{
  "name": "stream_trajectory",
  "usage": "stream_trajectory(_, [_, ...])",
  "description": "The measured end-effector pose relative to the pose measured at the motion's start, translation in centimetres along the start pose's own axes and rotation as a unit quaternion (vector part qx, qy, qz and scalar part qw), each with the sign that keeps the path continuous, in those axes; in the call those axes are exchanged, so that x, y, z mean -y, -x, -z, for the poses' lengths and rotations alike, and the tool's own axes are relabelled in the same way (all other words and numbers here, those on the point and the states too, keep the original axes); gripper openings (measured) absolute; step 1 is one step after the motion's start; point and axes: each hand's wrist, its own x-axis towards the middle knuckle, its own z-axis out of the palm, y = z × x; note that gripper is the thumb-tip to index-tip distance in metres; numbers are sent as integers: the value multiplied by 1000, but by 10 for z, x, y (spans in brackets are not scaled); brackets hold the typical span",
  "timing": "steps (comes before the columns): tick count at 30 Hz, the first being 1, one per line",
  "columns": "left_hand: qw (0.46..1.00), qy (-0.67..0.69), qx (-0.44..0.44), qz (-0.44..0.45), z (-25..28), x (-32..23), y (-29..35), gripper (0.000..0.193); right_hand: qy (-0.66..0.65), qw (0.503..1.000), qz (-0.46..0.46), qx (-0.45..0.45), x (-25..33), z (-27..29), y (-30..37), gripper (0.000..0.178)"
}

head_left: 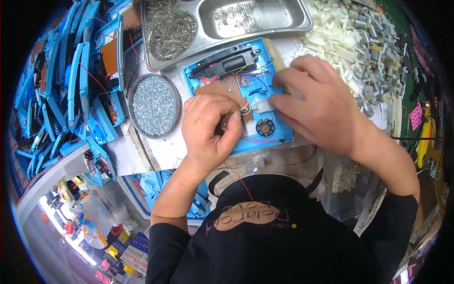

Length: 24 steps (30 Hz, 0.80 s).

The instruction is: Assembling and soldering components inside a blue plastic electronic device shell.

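Note:
A shallow blue plastic housing [283, 128] lies in front of me, holding a black module [234, 63], a small round speaker [265, 127], thin coloured wires and a brown board [215, 88]. On its right half sits a white plastic gearbox-like part [261, 105]. My left hand [206, 125] is closed in a pinch over the housing's left side, beside a pale wire loop [245, 109]; what lies between its fingertips is too small to make out. At the right edge, my right hand [321, 102] has bent fingers, their tips on the white part's right end.
A round dish of small silver screws [153, 105] stands at the left. Behind is a metal tray [253, 35] of small metal parts. Many blue housings [78, 75] crowd the far left. White plastic pieces [338, 40] and small grey motors [373, 54] heap up at the right.

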Motion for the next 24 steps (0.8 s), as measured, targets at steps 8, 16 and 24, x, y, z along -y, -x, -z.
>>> stream_trajectory(8, [999,33,-16,-18,2,-3,4,13,83,978,-190,-25,-6,52,82,29])
stream_trajectory(16, [998,20,53,-5,15,-16,0,26,298,917,-262,-34,-58,70,61,22])
stream_trajectory(24, [997,75,30,4,24,-41,-26,26,246,940,-231,-52,-43,74,44,25])
